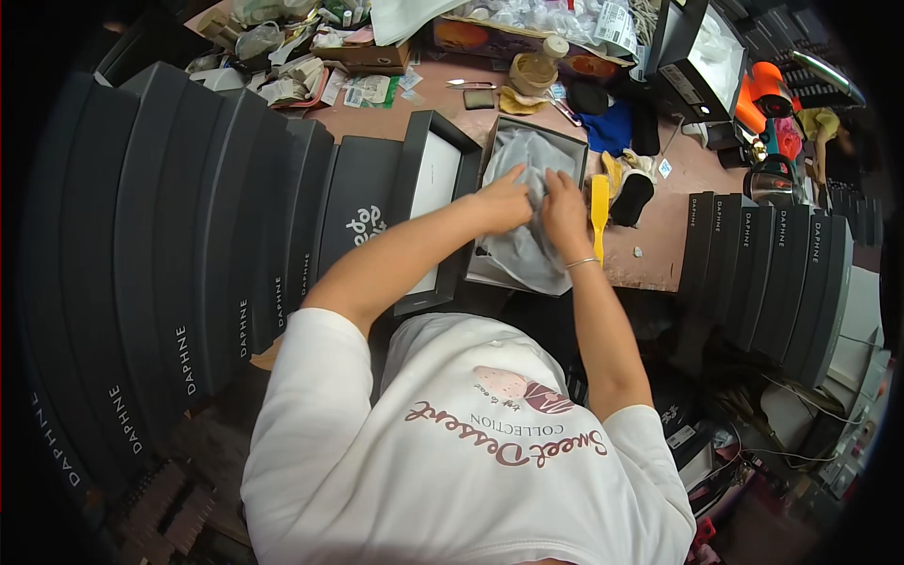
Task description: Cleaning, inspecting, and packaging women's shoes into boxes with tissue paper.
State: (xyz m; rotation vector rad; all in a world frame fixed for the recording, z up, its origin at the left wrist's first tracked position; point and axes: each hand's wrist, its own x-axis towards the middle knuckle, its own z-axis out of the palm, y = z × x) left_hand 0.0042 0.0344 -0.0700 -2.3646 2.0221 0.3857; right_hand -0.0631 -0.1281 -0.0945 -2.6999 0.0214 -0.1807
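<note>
An open dark shoe box point(477, 268) sits in front of me at the table's near edge. Thin greyish-white wrapping paper point(521, 254) fills it and bulges over the near rim. My left hand point(506, 201) has its fingers closed on the paper near the middle of the box. Beside it my right hand point(563, 212), with a bracelet at the wrist, pinches the paper from the right side. Whatever lies under the paper is hidden. Against the box's left side rests its dark lid point(443, 179), pale inside showing.
Tall rows of dark shoe boxes point(179, 235) crowd the left; more boxes point(767, 264) stand at the right. A yellow shoehorn-like tool point(600, 212) and a black pad point(631, 200) lie right of the box. Behind it are a bottle point(541, 66) and a blue cloth point(607, 127).
</note>
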